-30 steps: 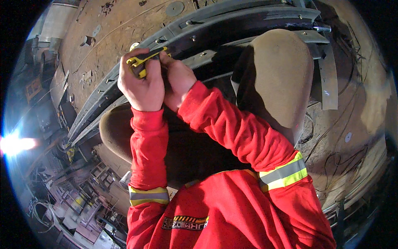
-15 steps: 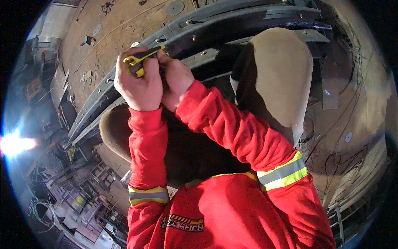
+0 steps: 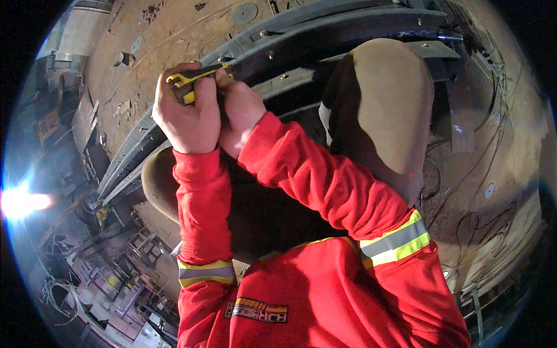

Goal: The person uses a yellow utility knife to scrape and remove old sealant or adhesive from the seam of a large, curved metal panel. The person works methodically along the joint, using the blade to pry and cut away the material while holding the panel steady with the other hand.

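My left hand is closed around a yellow-and-black hand tool, its thumb lying along the near side. What kind of tool it is I cannot make out, as my fingers cover much of it. My right hand is closed at the tool's right end, thumb and fingers pinched there; its lower fingers are hidden. Both hands meet just above the long dark curved metal beams, which carry several bolts.
My bent knees frame the workspace. Around the beams lies a rusty brown metal surface with scraps and a round disc. Cables trail at right. A glaring bright light shines at far left, above clutter and a coiled hose.
Both hands have shifted slightly left with the tool, and it has tilted a little flatter. The grip looks the same.
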`<state>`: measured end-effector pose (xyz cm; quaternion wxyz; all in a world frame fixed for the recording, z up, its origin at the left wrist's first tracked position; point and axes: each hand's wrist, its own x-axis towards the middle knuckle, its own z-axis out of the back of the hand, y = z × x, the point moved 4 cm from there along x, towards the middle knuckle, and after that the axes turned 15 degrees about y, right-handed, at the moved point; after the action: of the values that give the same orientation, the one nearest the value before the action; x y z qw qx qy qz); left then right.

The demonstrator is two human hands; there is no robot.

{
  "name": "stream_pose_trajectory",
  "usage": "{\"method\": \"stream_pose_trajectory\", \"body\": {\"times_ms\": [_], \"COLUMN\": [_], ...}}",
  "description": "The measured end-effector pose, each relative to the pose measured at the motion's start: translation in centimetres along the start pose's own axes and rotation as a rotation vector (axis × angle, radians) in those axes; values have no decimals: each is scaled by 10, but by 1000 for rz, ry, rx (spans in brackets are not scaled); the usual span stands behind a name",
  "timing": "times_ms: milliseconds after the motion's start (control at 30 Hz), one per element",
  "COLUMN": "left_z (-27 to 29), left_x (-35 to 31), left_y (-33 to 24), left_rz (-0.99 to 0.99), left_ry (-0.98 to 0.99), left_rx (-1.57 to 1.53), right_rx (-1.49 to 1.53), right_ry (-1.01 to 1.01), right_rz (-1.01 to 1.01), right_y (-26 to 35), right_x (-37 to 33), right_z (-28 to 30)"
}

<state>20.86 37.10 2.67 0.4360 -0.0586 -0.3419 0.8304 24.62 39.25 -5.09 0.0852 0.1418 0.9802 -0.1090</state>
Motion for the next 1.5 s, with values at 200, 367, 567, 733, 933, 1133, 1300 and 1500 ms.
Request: {"method": "stream_pose_trajectory", "body": {"times_ms": [200, 367, 567, 733, 933, 1133, 1300, 1500], "left_z": [4, 9, 40, 62, 68, 36, 10, -2], "left_x": [9, 13, 24, 28, -21, -43, -55, -60], "left_y": [-1, -1, -26, -43, -20, -9, 1, 11], "left_rz": [22, 13, -260, -167, 97, 131, 64, 85], "left_ry": [25, 41, -177, -210, 244, 398, 416, 338], "left_rx": [-72, -2, 52, -233, 65, 293, 217, 202], "right_rx": [28, 45, -491, -193, -544, -1269, -1009, -959], "right_ry": [-2, -40, 163, 250, -64, -302, -264, -277], "right_rz": [40, 44, 263, 228, 202, 345, 327, 264], "right_y": [-3, -7, 16, 14, -3, -2, 5, 4], "right_x": [8, 16, 10, -3, -13, -18, -24, -27], "right_z": [-3, -3, -61, -98, -31, 6, 22, 27]}}
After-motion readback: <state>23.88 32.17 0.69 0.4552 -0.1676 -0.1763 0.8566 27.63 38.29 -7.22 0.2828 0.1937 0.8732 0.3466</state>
